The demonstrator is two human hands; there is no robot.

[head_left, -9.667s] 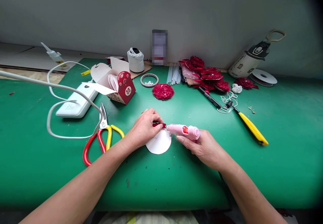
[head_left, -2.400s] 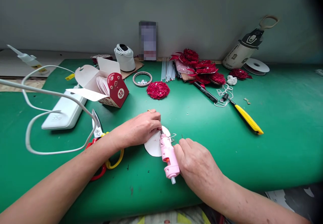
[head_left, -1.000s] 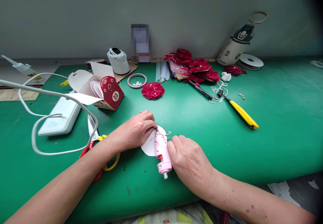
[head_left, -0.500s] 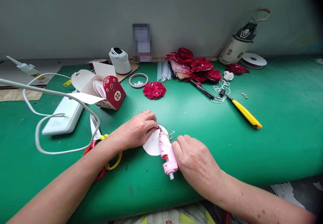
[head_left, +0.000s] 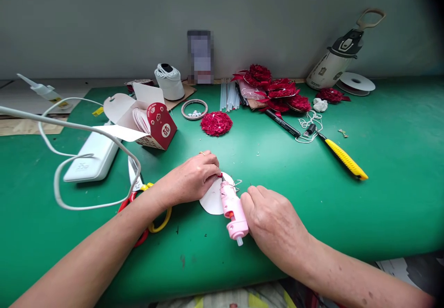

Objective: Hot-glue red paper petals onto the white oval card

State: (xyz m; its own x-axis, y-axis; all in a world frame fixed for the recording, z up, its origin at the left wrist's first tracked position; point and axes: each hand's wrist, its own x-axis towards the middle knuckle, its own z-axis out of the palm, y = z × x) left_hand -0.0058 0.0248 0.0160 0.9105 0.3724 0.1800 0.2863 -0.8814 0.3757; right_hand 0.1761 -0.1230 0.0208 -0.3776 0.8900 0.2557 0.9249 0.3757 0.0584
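My right hand [head_left: 274, 215] is closed around a pink glue gun [head_left: 233, 208], with a clear glue stick poking from its back end. The gun's nozzle points at the upper part of a white paper disc [head_left: 212, 200] lying on the green table. At the disc's upper edge, my left hand [head_left: 197, 174] pinches a small piece of red ribbon [head_left: 221, 175], close to the nozzle. Most of that ribbon is hidden by my fingers. Beside my left forearm lie scissors [head_left: 159, 222] with red and yellow handles, partly covered by the arm.
Beyond my hands lie a red fabric flower [head_left: 216, 123], a tape ring [head_left: 194, 109], a red box [head_left: 163, 127] and glue sticks [head_left: 229, 96]. A yellow cutter [head_left: 345, 159] and black marker [head_left: 282, 124] lie right. At left, a white cable [head_left: 99, 128] loops over a power bank [head_left: 93, 157].
The whole scene has shifted slightly to the right in view. Both hands, the glue gun and the disc keep nearly the same positions relative to each other.
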